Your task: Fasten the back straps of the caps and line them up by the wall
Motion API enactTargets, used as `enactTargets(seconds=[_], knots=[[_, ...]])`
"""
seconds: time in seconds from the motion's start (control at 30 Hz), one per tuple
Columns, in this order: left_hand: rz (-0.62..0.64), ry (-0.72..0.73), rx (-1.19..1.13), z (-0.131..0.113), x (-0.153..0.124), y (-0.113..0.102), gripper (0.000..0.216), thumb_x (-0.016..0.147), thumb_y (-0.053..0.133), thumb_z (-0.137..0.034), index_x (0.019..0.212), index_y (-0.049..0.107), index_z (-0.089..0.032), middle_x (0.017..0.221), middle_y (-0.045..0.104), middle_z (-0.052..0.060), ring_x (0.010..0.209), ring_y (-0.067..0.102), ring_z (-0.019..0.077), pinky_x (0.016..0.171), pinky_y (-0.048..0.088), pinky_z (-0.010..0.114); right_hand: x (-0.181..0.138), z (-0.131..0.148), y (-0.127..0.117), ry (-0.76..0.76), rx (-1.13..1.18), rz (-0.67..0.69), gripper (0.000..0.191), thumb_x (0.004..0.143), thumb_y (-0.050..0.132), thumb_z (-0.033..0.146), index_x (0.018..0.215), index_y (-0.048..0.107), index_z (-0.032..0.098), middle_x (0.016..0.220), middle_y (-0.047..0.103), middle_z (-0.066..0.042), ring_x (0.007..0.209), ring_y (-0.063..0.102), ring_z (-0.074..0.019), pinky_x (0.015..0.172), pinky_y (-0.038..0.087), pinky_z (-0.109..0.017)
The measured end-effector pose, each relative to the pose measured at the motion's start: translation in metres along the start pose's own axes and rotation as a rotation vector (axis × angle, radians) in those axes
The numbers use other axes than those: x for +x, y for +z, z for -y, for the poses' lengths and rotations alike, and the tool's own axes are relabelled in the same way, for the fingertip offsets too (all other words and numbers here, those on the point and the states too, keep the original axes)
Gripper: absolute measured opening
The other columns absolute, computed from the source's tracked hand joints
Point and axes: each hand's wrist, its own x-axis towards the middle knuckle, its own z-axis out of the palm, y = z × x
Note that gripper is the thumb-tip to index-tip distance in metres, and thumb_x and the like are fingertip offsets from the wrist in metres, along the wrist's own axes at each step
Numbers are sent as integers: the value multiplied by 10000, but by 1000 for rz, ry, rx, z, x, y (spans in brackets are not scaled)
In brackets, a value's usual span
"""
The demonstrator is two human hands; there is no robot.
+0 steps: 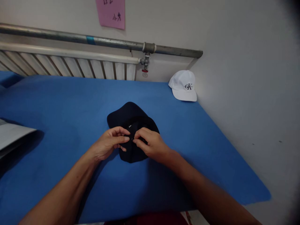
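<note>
A dark navy baseball cap [130,112] lies on the blue table top [77,106], its brim toward the far left and its inside partly facing me. My left hand [111,141] is at the cap's left side, thumb and fingers closed on the dark fabric. From the right, my right hand [150,142] pinches the cap near its middle, with the fingertips of both hands close together. A small white label shows inside the cap, just above the fingers. What exactly lies between the fingertips is too small to make out.
A white cap [184,86] with dark letters rests at the far right corner by the wall. At the left edge sits a pale flat object [14,132]. Behind the table run a white radiator [89,67] and a metal pipe [112,42] with a red-handled valve [145,70].
</note>
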Motion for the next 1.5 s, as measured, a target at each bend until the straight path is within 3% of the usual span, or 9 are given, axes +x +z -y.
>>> enactTargets(seconds=[0.37, 0.67, 0.97, 1.13, 1.3, 1.5], knots=[[45, 17, 39, 0, 1, 1, 215, 641, 796, -184, 818, 674, -159, 698, 613, -19, 584, 564, 85, 508, 521, 195, 0, 3, 2, 7, -13, 33, 88, 843, 585, 140, 778, 554, 190, 716, 559, 13, 665, 516, -113, 646, 413, -247], [51, -12, 63, -6, -2, 1, 194, 628, 799, -191, 779, 682, -158, 664, 601, -24, 558, 560, 85, 514, 528, 210, 3, 3, 4, 237, 194, 48, 103, 790, 620, 132, 838, 564, 204, 723, 586, 44, 619, 529, -89, 582, 417, -216], [103, 20, 114, -3, -5, 2, 170, 639, 790, -192, 755, 670, -158, 688, 609, -13, 614, 576, 101, 564, 536, 226, 1, 7, 11, 40, -159, 101, 104, 816, 517, 93, 852, 577, 171, 813, 614, -42, 758, 548, -162, 715, 425, -299], [71, 19, 126, -5, -3, 1, 157, 640, 787, -199, 739, 670, -168, 662, 570, -32, 574, 528, 78, 517, 505, 192, 2, 5, 7, 114, -29, 72, 107, 828, 561, 104, 885, 591, 190, 796, 603, -3, 704, 541, -122, 658, 410, -248], [72, 36, 172, -5, -3, -3, 149, 710, 752, -276, 786, 675, -174, 739, 580, -14, 637, 556, 99, 563, 547, 234, 3, 1, 4, 158, -5, 81, 63, 831, 587, 130, 851, 593, 189, 752, 588, 14, 667, 526, -107, 632, 392, -237], [136, 87, 296, -1, -5, -1, 250, 682, 763, -197, 898, 637, -183, 753, 596, -23, 640, 562, 103, 547, 522, 223, 2, 3, 9, 191, -15, 60, 62, 815, 595, 133, 793, 568, 185, 691, 553, 30, 621, 501, -99, 600, 372, -237]])
